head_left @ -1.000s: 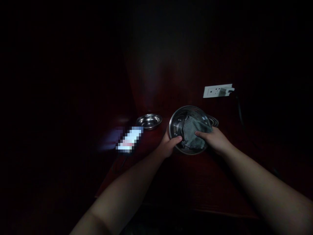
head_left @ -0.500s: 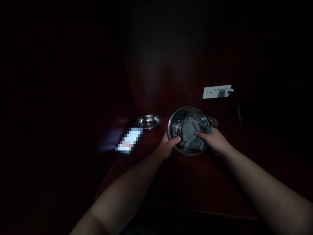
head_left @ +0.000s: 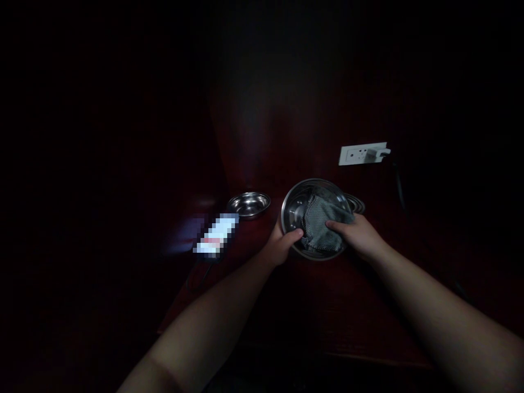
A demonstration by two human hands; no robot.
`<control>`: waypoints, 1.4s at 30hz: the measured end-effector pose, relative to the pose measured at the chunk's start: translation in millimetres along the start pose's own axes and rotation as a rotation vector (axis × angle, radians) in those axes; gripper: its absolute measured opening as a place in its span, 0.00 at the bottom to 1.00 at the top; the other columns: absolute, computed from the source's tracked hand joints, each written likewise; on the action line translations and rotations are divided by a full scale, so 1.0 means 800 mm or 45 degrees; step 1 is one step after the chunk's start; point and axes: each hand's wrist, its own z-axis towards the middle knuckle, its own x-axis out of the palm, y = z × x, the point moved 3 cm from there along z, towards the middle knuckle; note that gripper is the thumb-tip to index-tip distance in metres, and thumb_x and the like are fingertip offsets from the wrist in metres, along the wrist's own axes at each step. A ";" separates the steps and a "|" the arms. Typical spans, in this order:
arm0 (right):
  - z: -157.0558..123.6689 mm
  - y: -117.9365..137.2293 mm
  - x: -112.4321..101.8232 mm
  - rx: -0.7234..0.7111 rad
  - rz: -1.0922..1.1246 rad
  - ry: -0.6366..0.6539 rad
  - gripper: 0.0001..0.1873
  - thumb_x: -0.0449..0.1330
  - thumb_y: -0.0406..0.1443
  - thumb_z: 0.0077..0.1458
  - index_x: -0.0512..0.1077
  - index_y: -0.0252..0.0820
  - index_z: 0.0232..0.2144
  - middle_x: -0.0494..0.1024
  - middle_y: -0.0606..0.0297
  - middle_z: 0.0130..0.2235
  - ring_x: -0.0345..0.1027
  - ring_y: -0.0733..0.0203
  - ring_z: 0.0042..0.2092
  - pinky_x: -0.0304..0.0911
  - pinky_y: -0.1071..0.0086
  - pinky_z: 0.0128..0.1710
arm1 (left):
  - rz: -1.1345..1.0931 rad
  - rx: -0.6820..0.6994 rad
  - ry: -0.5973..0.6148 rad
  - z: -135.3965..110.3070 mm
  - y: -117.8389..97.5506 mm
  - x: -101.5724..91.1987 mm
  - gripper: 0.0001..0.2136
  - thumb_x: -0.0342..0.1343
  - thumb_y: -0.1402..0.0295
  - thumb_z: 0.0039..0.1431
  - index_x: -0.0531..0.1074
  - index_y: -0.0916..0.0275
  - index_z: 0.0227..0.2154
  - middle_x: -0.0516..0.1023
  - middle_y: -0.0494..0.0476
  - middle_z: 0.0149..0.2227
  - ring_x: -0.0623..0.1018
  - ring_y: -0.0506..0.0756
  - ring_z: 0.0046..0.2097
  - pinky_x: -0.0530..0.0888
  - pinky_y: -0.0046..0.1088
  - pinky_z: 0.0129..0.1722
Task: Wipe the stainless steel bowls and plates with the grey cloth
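A shiny metal bowl (head_left: 293,210) is held up between my two hands, its open side tilted toward me. My left hand (head_left: 281,243) grips the lower left rim, thumb inside and fingers hidden behind. A grey-green cloth (head_left: 321,218) with a dotted edge lies against the inner wall of the bowl. My right hand (head_left: 362,233) clasps the right side, its thumb pressing the cloth to the inside. The fingers of that hand are out of sight behind the bowl.
A second metal bowl (head_left: 249,205) stands on the dark red table (head_left: 245,240) to the left. Nearer is a lit phone (head_left: 216,236), its screen blurred, with a cable. Stacked metal rims (head_left: 357,204) show behind my right hand. A wall socket (head_left: 363,154) holds a plug.
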 end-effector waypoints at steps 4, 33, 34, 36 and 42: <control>-0.003 0.003 0.001 0.016 0.031 0.007 0.18 0.64 0.37 0.38 0.72 0.39 0.36 0.78 0.59 0.38 0.72 0.54 0.38 0.66 0.60 0.41 | 0.004 0.026 0.028 0.001 -0.001 0.000 0.31 0.60 0.64 0.42 0.59 0.61 0.52 0.67 0.61 0.53 0.64 0.63 0.55 0.62 0.43 0.53; -0.002 0.005 0.001 -0.009 -0.007 -0.008 0.19 0.64 0.37 0.38 0.72 0.39 0.37 0.78 0.59 0.39 0.72 0.53 0.39 0.66 0.60 0.41 | -0.004 -0.009 0.001 0.000 0.001 0.001 0.30 0.60 0.64 0.42 0.60 0.60 0.52 0.68 0.60 0.52 0.65 0.62 0.55 0.62 0.42 0.53; -0.002 0.005 0.001 -0.009 -0.014 -0.009 0.19 0.64 0.37 0.38 0.72 0.39 0.36 0.78 0.59 0.38 0.72 0.53 0.39 0.66 0.60 0.41 | -0.001 -0.008 0.002 0.000 0.000 0.001 0.31 0.60 0.64 0.42 0.60 0.60 0.52 0.67 0.60 0.52 0.65 0.62 0.55 0.62 0.41 0.53; -0.002 0.005 0.000 -0.002 -0.018 -0.015 0.18 0.64 0.37 0.38 0.72 0.39 0.35 0.78 0.59 0.37 0.72 0.53 0.38 0.66 0.60 0.40 | 0.001 -0.013 0.009 0.000 0.000 0.001 0.31 0.61 0.64 0.42 0.59 0.61 0.52 0.67 0.60 0.53 0.64 0.63 0.55 0.62 0.41 0.53; -0.002 0.004 0.000 -0.020 -0.005 0.002 0.18 0.64 0.37 0.39 0.72 0.40 0.36 0.78 0.59 0.38 0.72 0.54 0.38 0.66 0.60 0.40 | 0.002 -0.007 0.038 0.001 0.001 0.000 0.31 0.60 0.65 0.44 0.59 0.61 0.53 0.66 0.60 0.54 0.64 0.62 0.56 0.61 0.41 0.54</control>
